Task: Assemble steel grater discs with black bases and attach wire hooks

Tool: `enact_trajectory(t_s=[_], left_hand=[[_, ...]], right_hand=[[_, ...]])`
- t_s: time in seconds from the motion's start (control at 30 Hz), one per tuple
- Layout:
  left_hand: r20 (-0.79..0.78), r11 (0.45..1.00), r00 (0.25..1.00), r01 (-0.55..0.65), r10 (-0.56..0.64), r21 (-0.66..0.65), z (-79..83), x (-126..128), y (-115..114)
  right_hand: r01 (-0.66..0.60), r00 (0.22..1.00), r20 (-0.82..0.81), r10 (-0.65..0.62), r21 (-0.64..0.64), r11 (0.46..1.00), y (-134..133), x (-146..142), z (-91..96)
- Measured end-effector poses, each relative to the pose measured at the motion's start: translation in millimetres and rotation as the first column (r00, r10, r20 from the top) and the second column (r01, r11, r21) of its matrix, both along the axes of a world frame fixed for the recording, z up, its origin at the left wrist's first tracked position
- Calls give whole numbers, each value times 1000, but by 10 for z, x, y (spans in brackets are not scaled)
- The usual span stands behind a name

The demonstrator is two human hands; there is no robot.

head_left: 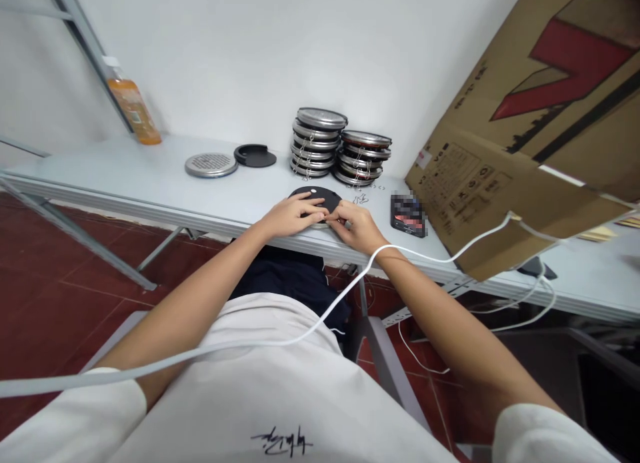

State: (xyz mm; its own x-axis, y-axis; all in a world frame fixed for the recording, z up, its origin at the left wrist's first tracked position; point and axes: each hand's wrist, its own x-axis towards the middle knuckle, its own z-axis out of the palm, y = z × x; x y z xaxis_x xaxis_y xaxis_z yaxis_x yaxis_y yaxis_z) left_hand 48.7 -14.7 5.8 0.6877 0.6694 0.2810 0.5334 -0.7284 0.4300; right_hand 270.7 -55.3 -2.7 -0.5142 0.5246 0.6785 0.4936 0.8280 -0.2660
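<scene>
A round black disc (315, 197) lies on the pale table (150, 176) near its front edge. My left hand (293, 215) rests on the disc's near left side, fingers curled and pressed onto it. My right hand (356, 226) meets it from the right, fingertips pinched at the disc's edge. Whether a small part sits between the fingers is hidden. A few small metal clips (361, 199) lie just behind my right hand.
Two stacks of round metal discs (319, 143) (363, 157) stand behind. A perforated metal disc (211, 164) and a black ring piece (255, 155) lie left. An orange bottle (131, 103) is far left, a phone (409, 213) and cardboard box (530, 129) right. A white cable (320, 316) crosses my arms.
</scene>
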Motion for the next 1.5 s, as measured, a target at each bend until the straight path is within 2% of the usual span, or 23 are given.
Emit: enact_trajectory(t_s=[0.17, 0.37, 0.8, 1.17, 1.5], left_hand=[[-43, 998, 999, 8, -5, 60, 22, -16, -54], [-75, 996, 997, 9, -2, 88, 51, -47, -123], [-113, 1000, 994, 16, -13, 23, 63, -46, -79], [-139, 999, 990, 35, -33, 9, 93, -47, -90], [-144, 999, 989, 23, -17, 41, 44, -39, -63]], right_hand=[[-64, 997, -38, 62, -48, 997, 16, 16, -4], [-47, 997, -73, 41, -90, 995, 7, 13, 12], [-26, 989, -149, -2, -188, 982, 1, 10, 21], [35, 988, -139, -61, -180, 983, 0, -7, -31], [54, 989, -128, -81, -200, 978, -11, -22, -24]])
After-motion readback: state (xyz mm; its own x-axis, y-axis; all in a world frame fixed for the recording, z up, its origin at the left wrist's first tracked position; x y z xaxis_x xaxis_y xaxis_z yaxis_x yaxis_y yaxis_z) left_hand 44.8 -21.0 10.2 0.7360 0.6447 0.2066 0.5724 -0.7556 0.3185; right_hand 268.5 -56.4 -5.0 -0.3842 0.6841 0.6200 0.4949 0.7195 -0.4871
